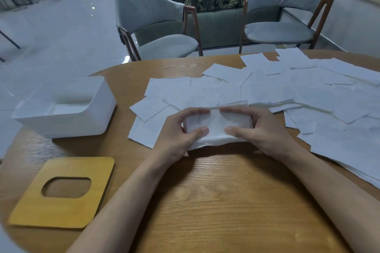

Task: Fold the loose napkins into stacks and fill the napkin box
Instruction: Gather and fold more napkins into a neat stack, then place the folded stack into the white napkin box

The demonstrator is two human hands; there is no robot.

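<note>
Gripping stack (216,124) with both hands, right of box (67,127): left hand (178,131) on end nearer box, right hand (263,127) on far end, thumbs on near face, fingers curled over top edge. Holding long axis side to side, in line toward box. Open-topped box to left and slightly beyond grip; left hand nearer. Likely calls for leftward carry, then lowering in. Lid (61,214) off, flat on table (226,201) in front of box. Loose napkins (287,92) spread right of box, beyond stack.

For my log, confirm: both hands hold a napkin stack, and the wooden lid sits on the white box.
No: the head view shows the wooden lid lying on the table, off the white box. Left hand and right hand do hold the napkin stack.
</note>
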